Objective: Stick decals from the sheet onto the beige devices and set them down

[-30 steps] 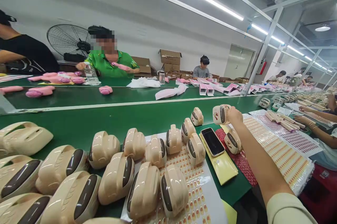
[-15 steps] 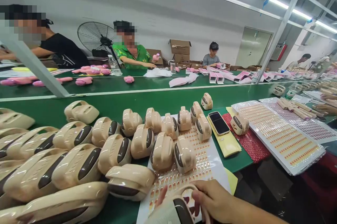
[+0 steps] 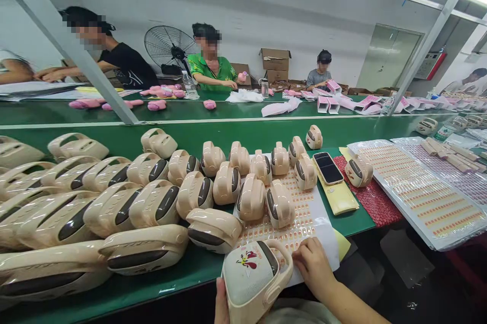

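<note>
The left hand (image 3: pixel 221 303) shows only as a thumb and palm edge at the bottom of the view, raised and closed in a grip. The right hand (image 3: pixel 312 267) lies palm down, fingers (image 3: pixel 302 254) curled and pressing forward, its bare forearm running off toward the lower right.

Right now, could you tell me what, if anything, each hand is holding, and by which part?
The left hand holds a beige toy case by its lower left side. The right hand holds nothing; its fingertips rest on the sticker sheet.
</note>
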`<state>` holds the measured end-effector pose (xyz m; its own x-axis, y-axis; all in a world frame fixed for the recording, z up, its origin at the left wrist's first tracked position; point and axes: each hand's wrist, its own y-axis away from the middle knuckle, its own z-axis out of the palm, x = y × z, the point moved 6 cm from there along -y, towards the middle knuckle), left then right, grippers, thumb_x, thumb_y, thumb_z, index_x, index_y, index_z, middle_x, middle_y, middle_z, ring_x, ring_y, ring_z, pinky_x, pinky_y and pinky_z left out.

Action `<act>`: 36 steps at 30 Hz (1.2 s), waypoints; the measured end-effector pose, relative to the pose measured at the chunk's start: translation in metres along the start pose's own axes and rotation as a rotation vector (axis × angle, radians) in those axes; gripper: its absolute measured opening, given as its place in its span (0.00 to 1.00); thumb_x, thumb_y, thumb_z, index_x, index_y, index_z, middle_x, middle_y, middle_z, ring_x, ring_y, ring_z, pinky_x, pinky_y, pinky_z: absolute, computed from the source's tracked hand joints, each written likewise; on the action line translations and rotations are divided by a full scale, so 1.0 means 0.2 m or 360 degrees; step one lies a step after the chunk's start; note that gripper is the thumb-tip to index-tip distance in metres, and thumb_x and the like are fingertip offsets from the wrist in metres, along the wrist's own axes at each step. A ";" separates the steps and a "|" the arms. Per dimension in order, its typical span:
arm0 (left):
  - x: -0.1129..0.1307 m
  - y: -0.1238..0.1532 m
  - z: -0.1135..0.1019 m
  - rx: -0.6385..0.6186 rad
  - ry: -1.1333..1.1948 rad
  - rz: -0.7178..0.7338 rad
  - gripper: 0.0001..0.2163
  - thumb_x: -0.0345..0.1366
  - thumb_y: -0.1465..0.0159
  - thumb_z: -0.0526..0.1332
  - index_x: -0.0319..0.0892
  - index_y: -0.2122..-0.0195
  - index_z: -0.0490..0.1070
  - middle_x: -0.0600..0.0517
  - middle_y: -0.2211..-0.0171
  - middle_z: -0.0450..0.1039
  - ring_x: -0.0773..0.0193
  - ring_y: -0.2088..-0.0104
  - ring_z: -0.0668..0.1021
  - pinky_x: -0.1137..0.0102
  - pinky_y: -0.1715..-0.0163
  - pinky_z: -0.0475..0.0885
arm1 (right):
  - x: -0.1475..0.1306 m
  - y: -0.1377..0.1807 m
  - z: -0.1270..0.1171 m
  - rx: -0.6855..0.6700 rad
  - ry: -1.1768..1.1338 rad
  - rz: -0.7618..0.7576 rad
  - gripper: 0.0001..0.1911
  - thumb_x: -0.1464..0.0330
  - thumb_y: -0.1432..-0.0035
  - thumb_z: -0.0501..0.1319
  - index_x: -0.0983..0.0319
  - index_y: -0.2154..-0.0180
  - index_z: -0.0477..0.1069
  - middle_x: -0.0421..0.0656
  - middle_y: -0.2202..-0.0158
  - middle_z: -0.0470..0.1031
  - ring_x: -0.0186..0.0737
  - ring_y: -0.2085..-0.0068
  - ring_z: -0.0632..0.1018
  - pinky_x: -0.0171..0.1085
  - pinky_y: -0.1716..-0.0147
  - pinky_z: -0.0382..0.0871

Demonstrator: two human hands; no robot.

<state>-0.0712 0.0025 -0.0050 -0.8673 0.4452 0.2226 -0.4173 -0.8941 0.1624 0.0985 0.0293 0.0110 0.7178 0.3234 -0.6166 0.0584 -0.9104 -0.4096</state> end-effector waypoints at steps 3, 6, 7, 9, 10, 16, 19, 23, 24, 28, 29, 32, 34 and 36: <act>-0.01 -0.02 0.05 -0.0011 -0.0001 0.0090 0.16 0.45 0.42 0.59 0.45 0.56 0.74 0.41 0.55 0.75 0.43 0.53 0.74 0.51 0.57 0.71 | 0.02 -0.04 -0.07 -0.0018 -0.0723 0.0511 0.06 0.67 0.52 0.63 0.61 0.77 0.69 0.43 0.69 0.70 0.43 0.65 0.72 0.41 0.65 0.67; -0.02 -0.04 0.08 -0.0013 0.0046 0.0210 0.16 0.45 0.42 0.59 0.42 0.57 0.74 0.40 0.56 0.75 0.46 0.55 0.75 0.54 0.55 0.70 | -0.07 -0.05 -0.09 -0.0005 -0.1372 0.0755 0.11 0.60 0.54 0.65 0.61 0.78 0.69 0.46 0.60 0.70 0.47 0.55 0.71 0.43 0.58 0.66; -0.02 -0.04 0.08 -0.0022 0.0057 0.0247 0.16 0.45 0.42 0.59 0.41 0.56 0.74 0.40 0.56 0.75 0.46 0.55 0.75 0.54 0.55 0.70 | -0.13 -0.05 -0.09 -0.0012 -0.1481 0.0752 0.12 0.60 0.55 0.65 0.60 0.78 0.69 0.46 0.57 0.69 0.48 0.52 0.70 0.44 0.54 0.63; -0.03 -0.05 0.10 -0.0050 0.0083 0.0323 0.16 0.43 0.40 0.58 0.41 0.55 0.73 0.39 0.55 0.74 0.47 0.55 0.75 0.57 0.56 0.72 | -0.23 -0.04 -0.07 -0.0004 -0.1508 0.0703 0.11 0.61 0.57 0.67 0.60 0.79 0.70 0.46 0.51 0.67 0.49 0.47 0.66 0.46 0.48 0.57; -0.03 -0.06 0.11 -0.0072 0.0105 0.0357 0.15 0.42 0.39 0.57 0.40 0.55 0.73 0.39 0.55 0.74 0.49 0.55 0.76 0.59 0.57 0.73 | -0.27 -0.04 -0.06 0.0014 -0.1469 0.0687 0.11 0.61 0.57 0.67 0.60 0.80 0.70 0.46 0.50 0.66 0.49 0.45 0.64 0.46 0.47 0.55; -0.06 -0.05 0.16 -0.0093 0.0217 0.0377 0.14 0.41 0.38 0.55 0.41 0.57 0.74 0.40 0.58 0.77 0.51 0.57 0.77 0.63 0.59 0.74 | -0.32 -0.05 -0.02 0.0137 -0.1331 0.0689 0.12 0.62 0.55 0.65 0.60 0.81 0.66 0.48 0.50 0.67 0.49 0.45 0.65 0.48 0.46 0.54; -0.06 -0.05 0.17 -0.0045 0.0217 0.0348 0.14 0.40 0.38 0.55 0.41 0.57 0.74 0.40 0.58 0.77 0.50 0.57 0.77 0.61 0.59 0.74 | -0.30 -0.03 -0.01 0.0177 -0.1284 0.0653 0.13 0.61 0.53 0.63 0.60 0.81 0.65 0.49 0.50 0.66 0.50 0.46 0.65 0.51 0.47 0.56; -0.05 -0.05 0.15 0.0036 0.0148 0.0366 0.13 0.39 0.39 0.56 0.40 0.59 0.75 0.40 0.61 0.78 0.51 0.58 0.78 0.61 0.60 0.74 | -0.29 -0.01 0.00 0.0253 -0.1156 0.0563 0.12 0.62 0.49 0.60 0.59 0.79 0.63 0.49 0.50 0.66 0.48 0.48 0.68 0.50 0.50 0.61; -0.05 -0.05 0.15 0.0055 0.0141 0.0377 0.12 0.39 0.39 0.57 0.40 0.59 0.76 0.40 0.61 0.78 0.51 0.58 0.78 0.61 0.60 0.75 | -0.29 -0.01 0.00 0.0267 -0.1112 0.0532 0.11 0.63 0.49 0.60 0.59 0.79 0.63 0.49 0.50 0.66 0.48 0.48 0.68 0.49 0.51 0.62; -0.06 -0.05 0.14 0.0128 0.0141 0.0381 0.12 0.39 0.39 0.57 0.39 0.60 0.76 0.39 0.60 0.77 0.51 0.59 0.78 0.62 0.62 0.75 | -0.31 -0.01 -0.01 0.0319 -0.0970 0.0414 0.09 0.66 0.47 0.59 0.59 0.77 0.63 0.48 0.52 0.67 0.47 0.49 0.69 0.47 0.53 0.64; -0.06 -0.05 0.15 0.0134 0.0132 0.0383 0.12 0.39 0.39 0.57 0.39 0.60 0.76 0.39 0.60 0.78 0.51 0.60 0.78 0.63 0.62 0.76 | -0.32 -0.01 -0.02 0.0333 -0.0947 0.0393 0.09 0.66 0.47 0.58 0.59 0.77 0.62 0.48 0.52 0.67 0.46 0.49 0.69 0.47 0.53 0.65; -0.05 -0.05 0.16 0.0141 0.0109 0.0423 0.13 0.39 0.38 0.56 0.40 0.59 0.75 0.40 0.62 0.78 0.52 0.60 0.79 0.64 0.63 0.76 | -0.33 -0.01 -0.03 0.0357 -0.0862 0.0317 0.08 0.68 0.46 0.57 0.59 0.76 0.62 0.47 0.53 0.66 0.45 0.51 0.69 0.45 0.54 0.66; -0.05 -0.05 0.15 0.0152 0.0110 0.0435 0.13 0.39 0.38 0.55 0.39 0.58 0.75 0.40 0.61 0.78 0.53 0.60 0.79 0.64 0.63 0.76 | -0.34 -0.01 -0.03 0.0337 -0.0777 0.0244 0.07 0.69 0.47 0.58 0.59 0.76 0.62 0.46 0.54 0.66 0.45 0.51 0.69 0.44 0.54 0.66; -0.06 -0.05 0.14 0.0165 0.0139 0.0421 0.14 0.40 0.38 0.55 0.40 0.58 0.74 0.40 0.61 0.78 0.54 0.61 0.79 0.65 0.64 0.76 | -0.33 -0.02 -0.04 0.0335 -0.0702 0.0226 0.03 0.68 0.49 0.60 0.58 0.70 0.64 0.46 0.55 0.65 0.46 0.51 0.68 0.45 0.52 0.64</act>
<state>-0.0494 0.0071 0.0181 -0.9642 0.1878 0.1874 -0.1478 -0.9668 0.2084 0.0560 0.0093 0.0579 0.3448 0.3196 -0.8826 -0.1923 -0.8963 -0.3997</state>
